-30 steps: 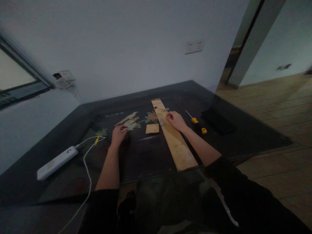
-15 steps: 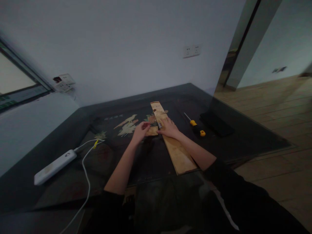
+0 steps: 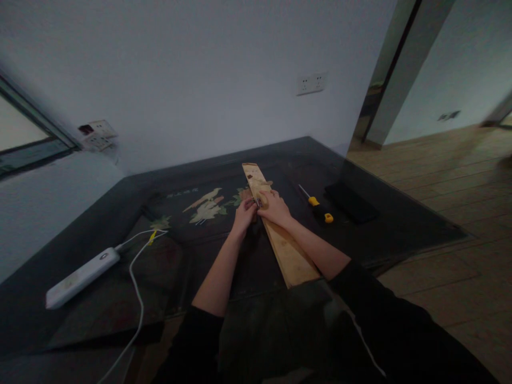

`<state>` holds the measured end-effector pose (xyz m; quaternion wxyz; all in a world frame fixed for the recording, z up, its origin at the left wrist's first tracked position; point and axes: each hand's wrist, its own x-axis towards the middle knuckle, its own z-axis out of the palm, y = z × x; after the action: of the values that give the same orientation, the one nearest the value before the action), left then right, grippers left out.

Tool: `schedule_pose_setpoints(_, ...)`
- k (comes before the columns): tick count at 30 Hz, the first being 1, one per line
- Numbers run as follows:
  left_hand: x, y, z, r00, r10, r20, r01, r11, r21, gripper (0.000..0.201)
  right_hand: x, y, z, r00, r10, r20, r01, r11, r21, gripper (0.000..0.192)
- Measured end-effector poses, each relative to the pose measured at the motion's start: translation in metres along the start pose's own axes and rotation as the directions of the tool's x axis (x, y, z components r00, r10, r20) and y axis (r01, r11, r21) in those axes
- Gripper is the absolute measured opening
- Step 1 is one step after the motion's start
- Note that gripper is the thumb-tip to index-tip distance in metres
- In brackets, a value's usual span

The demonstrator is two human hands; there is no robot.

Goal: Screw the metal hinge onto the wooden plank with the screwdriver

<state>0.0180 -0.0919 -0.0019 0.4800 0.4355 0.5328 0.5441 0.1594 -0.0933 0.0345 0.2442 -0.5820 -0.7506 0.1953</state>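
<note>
Our left hand (image 3: 243, 214) has come across to the board (image 3: 290, 253), so both hands now meet at one spot, the small fitting (image 3: 259, 202) by its left edge. Our left fingers are drawn together there; we cannot tell whether they grip it. Our right hand (image 3: 276, 208) lies spread on the board. On the dark table (image 3: 384, 234) sit a power strip (image 3: 82, 277), left, and a screwdriver (image 3: 314, 201), right; beyond stands the pale wall (image 3: 200, 80) with sockets (image 3: 312, 84).

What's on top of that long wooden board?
The right hand rests on the wooden board. Near the left hand is a small piece, too blurred to name. Whatever lies under the right palm is covered.
</note>
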Motion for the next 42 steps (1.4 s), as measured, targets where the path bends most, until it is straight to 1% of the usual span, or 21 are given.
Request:
schedule_pose_setpoints(2,-0.005,0.004,0.001,0.999,-0.039,-0.010,0.038,0.995,-0.096,0.037,-0.002,-0.002,-0.001,1.000,-0.018,-0.024,0.018,1.000,0.001,0.075)
schedule_pose_setpoints(6,-0.013,0.011,0.002,0.993,-0.089,0.076,0.104,0.966,-0.238,0.033,-0.009,-0.006,-0.001,0.997,-0.045,-0.062,0.044,0.999,-0.026,0.074)
schedule_pose_setpoints(9,-0.016,0.014,0.002,0.985,-0.137,0.103,0.160,0.950,-0.269,0.026,-0.013,-0.009,-0.002,0.996,-0.058,-0.071,0.055,0.997,-0.047,0.072)
schedule_pose_setpoints(13,-0.019,0.017,0.005,0.968,-0.233,0.091,0.249,0.920,-0.302,0.015,-0.017,-0.014,-0.004,0.995,-0.068,-0.073,0.064,0.996,-0.061,0.069)
schedule_pose_setpoints(16,-0.022,0.020,0.008,0.957,-0.277,0.090,0.291,0.893,-0.343,0.013,-0.017,-0.015,-0.004,0.994,-0.076,-0.073,0.070,0.995,-0.070,0.069)
schedule_pose_setpoints(22,-0.024,0.024,0.011,0.951,-0.296,0.088,0.307,0.875,-0.375,0.013,-0.018,-0.014,-0.004,0.995,-0.078,-0.057,0.074,0.995,-0.071,0.070)
schedule_pose_setpoints(26,-0.025,0.023,0.012,0.952,-0.292,0.092,0.305,0.880,-0.365,0.011,-0.018,-0.014,-0.005,0.996,-0.077,-0.051,0.074,0.995,-0.072,0.069)
schedule_pose_setpoints(31,-0.026,0.023,0.014,0.955,-0.293,0.045,0.290,0.890,-0.351,0.013,-0.015,-0.011,-0.002,0.995,-0.093,-0.041,0.088,0.990,-0.114,0.067)
schedule_pose_setpoints(35,-0.027,0.024,0.016,0.955,-0.292,0.049,0.289,0.883,-0.369,0.014,-0.015,-0.010,0.000,0.994,-0.098,-0.045,0.090,0.985,-0.149,0.067)
schedule_pose_setpoints(42,-0.027,0.022,0.017,0.950,-0.311,0.036,0.302,0.879,-0.368,0.013,-0.017,-0.012,-0.003,0.995,-0.094,-0.024,0.089,0.984,-0.157,0.066)
